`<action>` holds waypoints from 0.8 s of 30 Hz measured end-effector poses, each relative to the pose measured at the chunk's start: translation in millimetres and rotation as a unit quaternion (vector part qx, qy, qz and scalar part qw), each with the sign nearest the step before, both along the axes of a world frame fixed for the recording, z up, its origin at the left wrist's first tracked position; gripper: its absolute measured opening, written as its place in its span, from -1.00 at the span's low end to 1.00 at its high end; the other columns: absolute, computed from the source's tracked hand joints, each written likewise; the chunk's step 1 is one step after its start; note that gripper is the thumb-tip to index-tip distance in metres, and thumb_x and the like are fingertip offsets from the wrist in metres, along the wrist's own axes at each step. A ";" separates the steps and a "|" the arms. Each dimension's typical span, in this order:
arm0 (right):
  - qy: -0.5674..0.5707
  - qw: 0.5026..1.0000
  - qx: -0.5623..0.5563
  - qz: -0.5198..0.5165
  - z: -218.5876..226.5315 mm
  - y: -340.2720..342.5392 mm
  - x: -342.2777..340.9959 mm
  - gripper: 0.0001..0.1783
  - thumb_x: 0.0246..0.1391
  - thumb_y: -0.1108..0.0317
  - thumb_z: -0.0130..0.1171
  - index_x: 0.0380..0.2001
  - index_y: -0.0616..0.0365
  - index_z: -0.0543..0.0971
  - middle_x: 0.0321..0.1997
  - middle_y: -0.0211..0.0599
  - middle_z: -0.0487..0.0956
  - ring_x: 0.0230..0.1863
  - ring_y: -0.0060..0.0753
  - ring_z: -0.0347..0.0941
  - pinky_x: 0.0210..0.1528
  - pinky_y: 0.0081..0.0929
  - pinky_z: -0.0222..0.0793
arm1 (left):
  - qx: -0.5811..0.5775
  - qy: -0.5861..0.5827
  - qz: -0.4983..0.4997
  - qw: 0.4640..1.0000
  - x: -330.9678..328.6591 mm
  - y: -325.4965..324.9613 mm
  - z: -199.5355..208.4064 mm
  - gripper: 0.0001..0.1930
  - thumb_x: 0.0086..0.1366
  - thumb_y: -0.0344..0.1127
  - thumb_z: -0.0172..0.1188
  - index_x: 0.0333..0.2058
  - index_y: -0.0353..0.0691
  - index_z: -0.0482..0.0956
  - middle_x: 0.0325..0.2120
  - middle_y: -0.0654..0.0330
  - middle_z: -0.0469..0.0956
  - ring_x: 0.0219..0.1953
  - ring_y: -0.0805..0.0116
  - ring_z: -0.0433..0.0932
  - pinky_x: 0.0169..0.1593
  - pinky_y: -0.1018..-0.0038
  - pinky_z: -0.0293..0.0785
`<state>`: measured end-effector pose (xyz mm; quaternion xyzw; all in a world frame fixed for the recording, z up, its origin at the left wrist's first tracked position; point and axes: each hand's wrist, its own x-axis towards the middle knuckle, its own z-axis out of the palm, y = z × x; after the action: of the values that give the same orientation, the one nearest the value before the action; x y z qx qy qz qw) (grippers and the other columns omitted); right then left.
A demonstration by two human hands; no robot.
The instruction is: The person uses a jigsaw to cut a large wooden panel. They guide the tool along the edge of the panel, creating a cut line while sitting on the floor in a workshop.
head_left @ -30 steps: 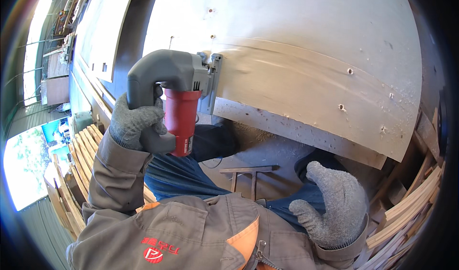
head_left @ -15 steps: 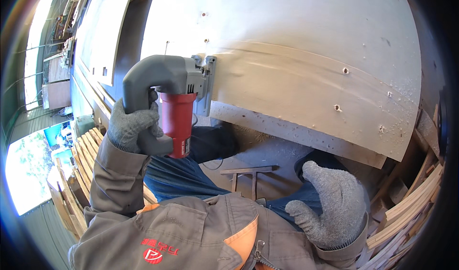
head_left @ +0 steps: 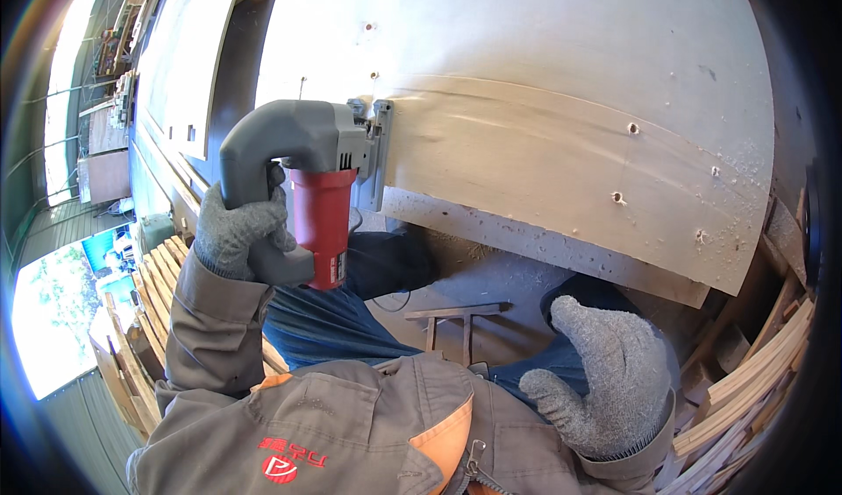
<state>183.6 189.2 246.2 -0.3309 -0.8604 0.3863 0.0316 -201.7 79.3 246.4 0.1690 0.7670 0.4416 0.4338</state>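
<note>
Red-grey jigsaw is gripped by L hand at near left corner of board; R hand is held spread, this side of board's near edge, w/ open room btwn.

To my left, daylight glares through a wide opening with blurred greenery outside, beside a ribbed green wall. Above it runs a long bright band, window or gap, I can't tell. Brown boxes stand near it. Below me, sawdust speckles the grey floor near a small wooden frame; timber strips pile at my right.
</note>
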 end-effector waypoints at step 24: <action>0.007 1.000 -0.022 0.006 -4.2 -0.1 2.5 -0.23 -0.04 -0.04 0.45 0.14 0.22 0.51 0.02 -0.06 0.60 0.02 -0.02 0.54 0.13 -0.11 0.37 | -0.012 -0.005 0.015 1.000 2.8 -2.2 1.9 -0.46 -0.01 -0.48 0.37 0.00 -0.41 0.45 -0.43 0.12 0.56 -0.55 0.27 0.65 -0.44 0.42 0.68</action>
<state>186.1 189.1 242.0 -0.3235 -0.8533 0.4080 0.0279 -199.0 77.0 248.3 0.1505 0.7723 0.4398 0.4329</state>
